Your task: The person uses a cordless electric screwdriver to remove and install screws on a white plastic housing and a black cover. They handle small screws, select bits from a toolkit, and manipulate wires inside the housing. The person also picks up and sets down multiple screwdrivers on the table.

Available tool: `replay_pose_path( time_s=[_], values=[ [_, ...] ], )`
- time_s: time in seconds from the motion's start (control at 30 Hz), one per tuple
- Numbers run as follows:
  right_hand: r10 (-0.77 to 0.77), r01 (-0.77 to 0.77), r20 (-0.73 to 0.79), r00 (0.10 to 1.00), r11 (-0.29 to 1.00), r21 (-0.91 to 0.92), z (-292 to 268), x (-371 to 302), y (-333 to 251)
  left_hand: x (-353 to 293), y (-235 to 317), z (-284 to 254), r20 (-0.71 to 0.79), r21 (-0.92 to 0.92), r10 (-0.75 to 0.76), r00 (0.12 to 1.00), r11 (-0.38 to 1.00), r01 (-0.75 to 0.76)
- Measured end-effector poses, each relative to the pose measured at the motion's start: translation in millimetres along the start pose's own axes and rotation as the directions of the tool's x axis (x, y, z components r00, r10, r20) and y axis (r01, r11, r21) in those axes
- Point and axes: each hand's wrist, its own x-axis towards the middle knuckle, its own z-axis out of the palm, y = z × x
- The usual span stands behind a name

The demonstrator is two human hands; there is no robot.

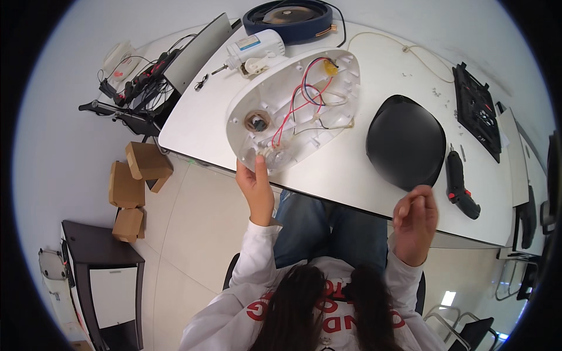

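Note:
A white plastic housing (301, 126), rounded and open toward me, is tilted up over the table with its ribbed inside showing. Red, blue and white wires run through it, past a yellow part at the top. My left hand (255, 186) grips its lower edge, thumb on the inside and the other fingers hidden underneath. A smooth black cover (405, 143) lies to the right of the housing. Just at its lower edge is my right hand (417, 222), fingers curled together; anything within them is too small to make out.
A cordless screwdriver (460, 186) lies right of the cover, near a black tool case (477, 108) and scattered screws (437, 92). Behind the housing sit a white motor (256, 48) and a dark blue round base (288, 21). Cardboard boxes (127, 186) stand on the floor at left.

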Motion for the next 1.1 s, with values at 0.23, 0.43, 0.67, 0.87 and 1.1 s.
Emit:
replay_pose_path(
  time_s=[0.23,0.43,0.67,0.87,1.1],
  values=[
    [0.213,-0.2,-0.131,0.968,0.974,0.106,-4,4,7,-6,-2,-11,0.045,-0.022,-0.015,0.999,1.0,0.016],
    [0.326,-0.271,-0.169,0.93,0.921,0.281,-25,14,24,3,10,-6,0.058,0.028,0.008,0.998,1.0,-0.009],
    [0.381,-0.335,-0.087,0.921,0.885,0.324,-35,29,38,43,22,-28,-0.168,-0.04,0.067,0.984,0.996,-0.075],
    [0.298,-0.271,0.033,0.954,0.81,0.52,-52,37,48,102,-16,-61,-0.116,0.418,0.159,0.98,0.903,-0.098],
    [0.272,-0.291,0.109,0.956,0.842,0.455,-37,37,41,106,-16,-51,0.049,0.782,0.118,0.992,0.613,-0.112]
  ],
)
